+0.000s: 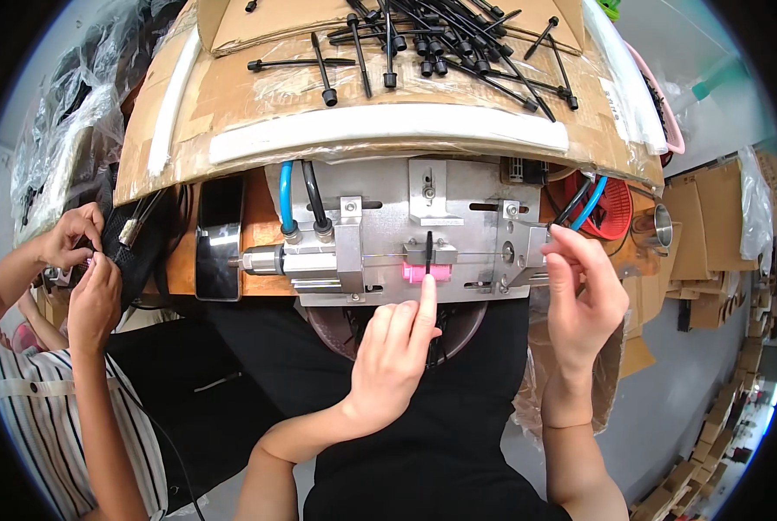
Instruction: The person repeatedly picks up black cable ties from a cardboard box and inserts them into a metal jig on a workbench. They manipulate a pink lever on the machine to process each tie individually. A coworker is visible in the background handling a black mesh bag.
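A slim black stick (429, 252) stands in a small metal holder (443, 253) at the middle of a metal fixture (380, 200). The stretched index finger of my left hand (393, 360) touches its near end, just over a pink block (426, 273); the other fingers are curled. My right hand (588, 304) is raised beside the clamp block (514, 252) on the right, its thumb and fingers bent and apart with nothing visible between them. Under the fixture's front edge, a bowl (327, 330) with dark pieces is partly hidden by my left hand.
Many black sticks with knobbed ends (432, 43) lie on a cardboard shelf (180, 130) above. Blue hoses (286, 195) join the fixture. A phone (219, 252) lies left, a red basket (610, 208) and metal cup (657, 226) right. A co-worker's hands (93, 291) are at far left.
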The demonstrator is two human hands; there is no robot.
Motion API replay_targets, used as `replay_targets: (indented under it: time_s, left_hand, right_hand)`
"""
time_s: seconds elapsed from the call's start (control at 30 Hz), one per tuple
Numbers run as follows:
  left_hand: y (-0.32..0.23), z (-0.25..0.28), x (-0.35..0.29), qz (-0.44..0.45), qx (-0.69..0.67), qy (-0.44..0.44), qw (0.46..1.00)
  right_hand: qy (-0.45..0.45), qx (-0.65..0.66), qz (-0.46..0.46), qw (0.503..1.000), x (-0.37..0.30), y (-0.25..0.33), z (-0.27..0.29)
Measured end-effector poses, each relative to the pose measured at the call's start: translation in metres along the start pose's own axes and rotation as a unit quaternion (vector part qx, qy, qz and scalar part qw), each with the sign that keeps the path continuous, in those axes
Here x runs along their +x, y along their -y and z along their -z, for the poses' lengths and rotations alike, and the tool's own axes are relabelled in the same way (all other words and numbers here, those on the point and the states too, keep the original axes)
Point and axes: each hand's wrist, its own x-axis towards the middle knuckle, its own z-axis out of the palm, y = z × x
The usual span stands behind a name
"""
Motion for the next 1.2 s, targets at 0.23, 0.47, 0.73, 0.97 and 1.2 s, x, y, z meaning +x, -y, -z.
replay_targets:
  time_s: [0.23,0.47,0.73,0.97,1.2]
  left_hand:
    - [-0.001,-0.006,0.008,0.002,0.029,0.063,0.998]
    - [0.019,0.043,0.061,-0.058,0.028,-0.001,0.998]
    - [0.086,0.099,0.169,-0.013,-0.027,0.021,0.999]
    - [0.037,0.074,0.082,-0.037,0.043,-0.139,0.989]
    - [0.003,-0.001,0.003,-0.052,0.087,0.046,0.994]
  right_hand:
    - [-0.057,0.045,-0.034,0.997,-0.002,-0.002,0.005]
    - [-0.016,-0.088,0.114,0.989,0.069,-0.003,-0.001]
    - [0.227,-0.287,0.177,0.914,0.175,-0.024,-0.026]
    - [0.138,-0.311,0.239,0.909,0.197,-0.016,0.037]
    - [0.069,0.236,-0.091,0.965,0.181,-0.019,0.044]
